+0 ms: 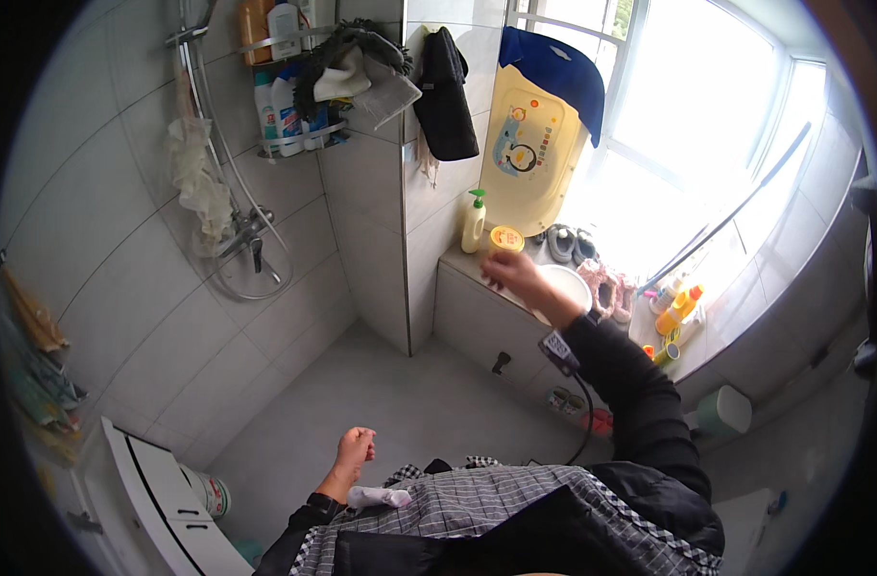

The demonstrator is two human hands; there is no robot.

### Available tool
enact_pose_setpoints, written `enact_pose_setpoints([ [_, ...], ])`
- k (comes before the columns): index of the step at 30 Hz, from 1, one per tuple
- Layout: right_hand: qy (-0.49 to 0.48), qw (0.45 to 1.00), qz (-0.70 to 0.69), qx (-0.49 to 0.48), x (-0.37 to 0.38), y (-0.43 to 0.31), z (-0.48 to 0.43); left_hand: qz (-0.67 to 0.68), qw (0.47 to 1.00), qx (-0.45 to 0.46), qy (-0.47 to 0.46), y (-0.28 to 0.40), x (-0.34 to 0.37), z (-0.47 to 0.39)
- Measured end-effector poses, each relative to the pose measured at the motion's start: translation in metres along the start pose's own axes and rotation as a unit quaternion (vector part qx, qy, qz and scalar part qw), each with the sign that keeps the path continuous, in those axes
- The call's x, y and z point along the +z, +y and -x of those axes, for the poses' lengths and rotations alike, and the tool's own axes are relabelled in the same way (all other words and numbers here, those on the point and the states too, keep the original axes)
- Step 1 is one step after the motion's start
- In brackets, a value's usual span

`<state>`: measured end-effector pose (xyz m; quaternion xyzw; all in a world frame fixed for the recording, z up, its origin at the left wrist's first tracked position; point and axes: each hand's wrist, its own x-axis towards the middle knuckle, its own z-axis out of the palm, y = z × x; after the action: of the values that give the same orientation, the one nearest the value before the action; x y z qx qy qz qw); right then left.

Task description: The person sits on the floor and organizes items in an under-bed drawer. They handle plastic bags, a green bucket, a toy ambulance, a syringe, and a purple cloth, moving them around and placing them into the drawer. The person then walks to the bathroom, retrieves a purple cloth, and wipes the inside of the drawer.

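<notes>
My right hand [509,272] is raised over the tiled ledge, its fingers curled, close to a yellow-lidded tub [507,239]; whether it touches or holds anything cannot be told. Left of the tub stands a pump bottle [474,225] with a green top. A white basin [564,288] lies partly hidden behind my right forearm. Low over the grey floor, my left hand [355,452] is loosely curled, and nothing shows in it. A pale rolled item [375,497] lies against the checked apron [474,497] beside my left wrist.
Shoes [562,242] and cleaning bottles [679,308] line the ledge under the bright window. A yellow baby bath [528,158] leans there. On the left wall are a shower mixer [255,229] and corner shelves [305,137] of bottles. A white cabinet [168,489] stands at lower left.
</notes>
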<state>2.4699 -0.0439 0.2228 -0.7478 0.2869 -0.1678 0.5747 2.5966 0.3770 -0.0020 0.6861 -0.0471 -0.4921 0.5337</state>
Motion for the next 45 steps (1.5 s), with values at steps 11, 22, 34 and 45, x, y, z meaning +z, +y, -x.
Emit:
enact_pose_setpoints([
  [11, 0.230, 0.880, 0.346, -0.229, -0.070, -0.145, -0.245, 0.003, 1.000, 0.006, 0.020, 0.078, 0.024, -0.106],
  [22, 0.259, 0.866, -0.086, -0.419, -0.094, -0.210, -0.351, 0.027, 0.997, 0.001, 0.070, 0.115, 0.051, -0.165],
  [34, 0.236, 0.908, -0.165, -0.306, -0.154, -0.210, -0.375, -0.019, 0.999, -0.004, -0.049, 0.151, 0.056, -0.251],
  [45, 0.413, 0.850, 0.009, -0.326, -0.166, -0.301, -0.440, -0.069, 0.992, -0.032, -0.098, 0.158, 0.001, -0.291],
])
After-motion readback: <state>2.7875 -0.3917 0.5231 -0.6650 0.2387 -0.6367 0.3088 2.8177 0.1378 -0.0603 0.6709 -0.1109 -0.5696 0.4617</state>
